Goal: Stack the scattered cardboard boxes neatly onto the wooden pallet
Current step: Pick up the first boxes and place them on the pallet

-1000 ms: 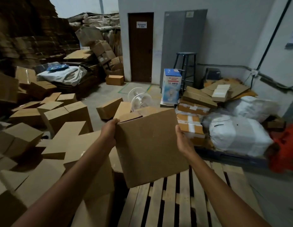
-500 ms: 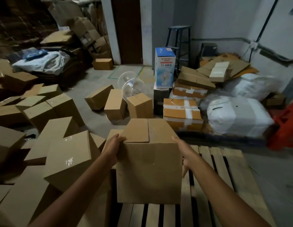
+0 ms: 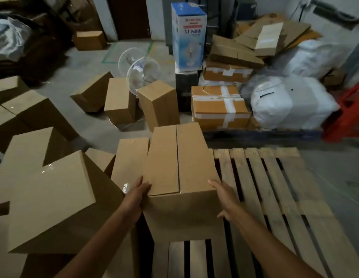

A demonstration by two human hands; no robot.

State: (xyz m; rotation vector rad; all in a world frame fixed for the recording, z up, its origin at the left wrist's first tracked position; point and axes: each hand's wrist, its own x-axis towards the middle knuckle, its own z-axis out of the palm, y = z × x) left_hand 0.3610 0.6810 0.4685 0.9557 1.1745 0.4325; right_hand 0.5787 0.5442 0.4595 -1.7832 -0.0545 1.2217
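Your left hand (image 3: 137,194) at 9 o'clock, right hand (image 3: 224,199) at 3 o'clock of the cardboard box (image 3: 180,173), straight fingers pressing its sides, box upright between them, on the wooden pallet (image 3: 275,187), 9 o'clock edge

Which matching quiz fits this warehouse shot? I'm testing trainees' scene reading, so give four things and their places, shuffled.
Things
1. cardboard box
2. blue-and-white fan carton
3. white fan
4. white sack

Places
A. on the floor behind the small brown boxes
B. on top of the dark box
C. between the left hand and right hand, at the wooden pallet's left side
D. right of the taped orange carton

Pairs: 1-C, 2-B, 3-A, 4-D
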